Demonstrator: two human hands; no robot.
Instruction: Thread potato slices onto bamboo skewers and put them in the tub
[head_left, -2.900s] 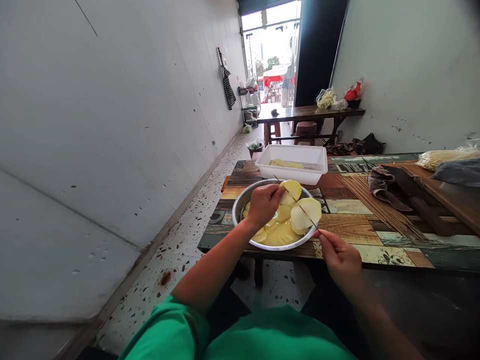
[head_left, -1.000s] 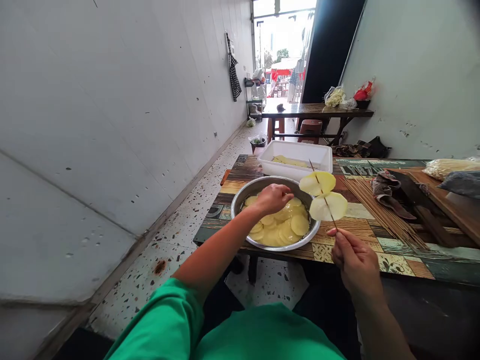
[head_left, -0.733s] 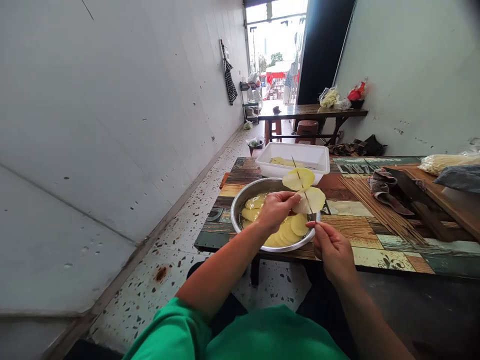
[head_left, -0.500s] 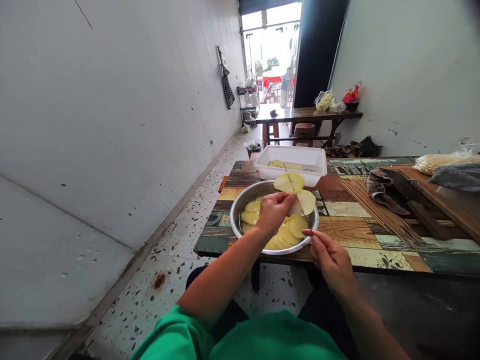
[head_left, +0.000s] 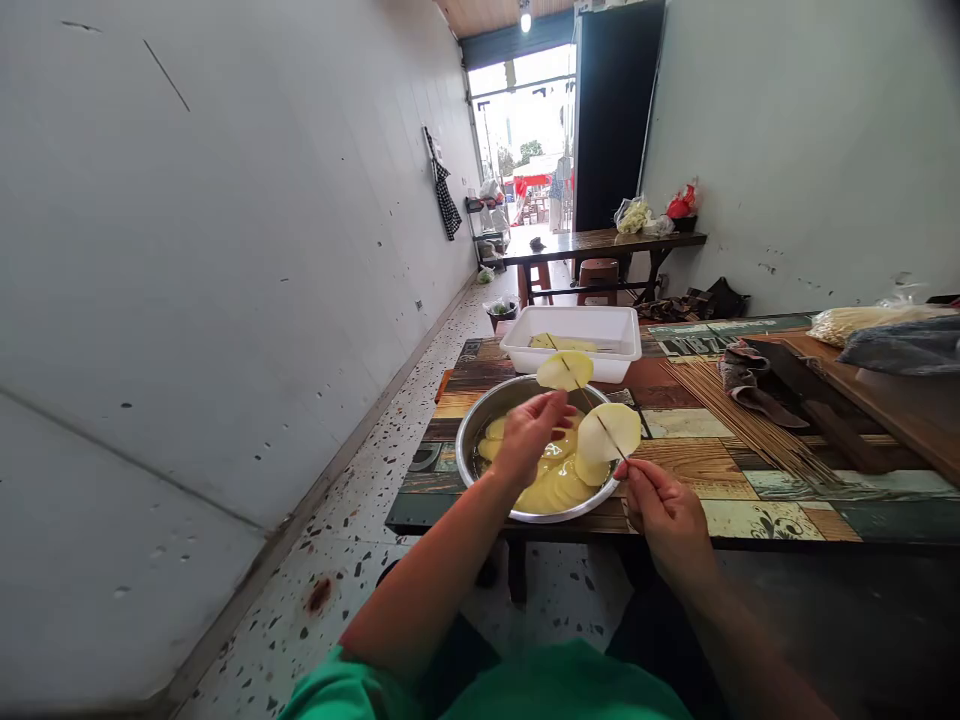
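Note:
In my right hand (head_left: 666,512) is the lower end of a thin wooden skewer (head_left: 585,396), gripped between thumb and fingertips. It slants up and away to the left through two pale yellow potato slices, an upper slice (head_left: 565,371) and a lower slice (head_left: 613,430), with a gap between them. My left hand (head_left: 529,438) hovers beside the skewer below the upper slice, fingers loosely bent and apart, holding nothing visible. Underneath both hands stands a round metal bowl (head_left: 551,517) with many potato slices (head_left: 551,492) in liquid.
Behind the bowl is a white plastic bin (head_left: 619,367) with skewered slices inside. Bare skewers (head_left: 750,425), a crumpled cloth (head_left: 754,380) and a cutting board (head_left: 892,395) lie to the right on the patterned table (head_left: 694,462). A wall (head_left: 225,300) runs along the left.
The lower slice has slid down the skewer toward my right hand, widening the gap between slices. My left hand has let go of it and moved slightly left. The view has tilted up.

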